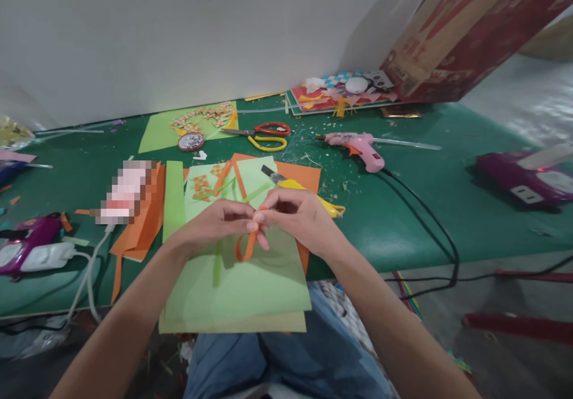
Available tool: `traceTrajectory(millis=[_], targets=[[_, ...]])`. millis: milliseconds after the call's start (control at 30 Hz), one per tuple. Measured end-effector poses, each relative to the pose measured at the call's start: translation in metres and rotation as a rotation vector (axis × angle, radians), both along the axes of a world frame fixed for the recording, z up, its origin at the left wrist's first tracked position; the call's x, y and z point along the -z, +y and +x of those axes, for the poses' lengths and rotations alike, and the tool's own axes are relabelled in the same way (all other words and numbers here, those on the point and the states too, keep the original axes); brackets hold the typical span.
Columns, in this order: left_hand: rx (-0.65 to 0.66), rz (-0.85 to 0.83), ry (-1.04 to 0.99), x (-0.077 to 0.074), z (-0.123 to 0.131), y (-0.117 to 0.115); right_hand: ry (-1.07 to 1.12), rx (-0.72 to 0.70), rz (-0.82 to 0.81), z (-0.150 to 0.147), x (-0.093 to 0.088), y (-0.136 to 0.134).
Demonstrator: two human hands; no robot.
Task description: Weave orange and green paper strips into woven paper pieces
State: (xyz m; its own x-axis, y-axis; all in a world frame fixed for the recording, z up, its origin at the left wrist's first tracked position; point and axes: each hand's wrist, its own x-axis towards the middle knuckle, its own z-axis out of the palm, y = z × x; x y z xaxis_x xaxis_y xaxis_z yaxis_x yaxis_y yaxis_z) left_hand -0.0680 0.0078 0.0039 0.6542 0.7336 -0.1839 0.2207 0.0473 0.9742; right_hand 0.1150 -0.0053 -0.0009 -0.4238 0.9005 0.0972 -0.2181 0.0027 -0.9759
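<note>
Between my two hands is an orange paper strip (250, 245), bent into a loop that hangs below the fingers. My left hand (224, 220) pinches it from the left, and my right hand (299, 214) pinches it from the right, fingertips meeting. Beneath them lie light green paper sheets (237, 294) with orange sheets under and behind. A green paper strip (217, 268) rests on the sheets. Small orange-and-green woven paper pieces (201, 185) sit beyond my left hand. Just past my right hand lies a yellow utility knife (290, 184).
Scissors (264, 133) with red and yellow handles lie farther back. A pink glue gun (358, 148) with a black cord is to the right. Purple power strips (532, 175) stand at both sides. A cardboard box (465, 41) is at the back right, folded orange paper (143, 226) at left.
</note>
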Motion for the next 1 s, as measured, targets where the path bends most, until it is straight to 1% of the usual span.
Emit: traceTrajectory(millis=[267,500,700,767,900,1000], targets=[[0.008,-0.010,-0.029,0.0011,-0.0005,0.0001,-0.020,0.039,0.017,0.0011,0.0010,0.0005],[0.036,-0.019,-0.013,0.0014,-0.0009,-0.0002,0.010,0.002,0.054,0.0012,0.0055,0.0013],[0.034,-0.007,0.015,0.0006,-0.0007,-0.0012,-0.006,0.012,0.094,0.0014,0.0053,0.0009],[0.002,-0.001,0.033,0.0006,0.0001,-0.0022,-0.017,0.036,0.105,0.0014,0.0059,0.0013],[-0.118,0.065,0.090,0.0011,0.0039,-0.0046,-0.080,0.113,0.084,0.0012,0.0083,0.0036],[-0.153,0.113,0.105,0.0007,0.0069,-0.0057,-0.074,0.139,0.052,0.0009,0.0092,0.0054]])
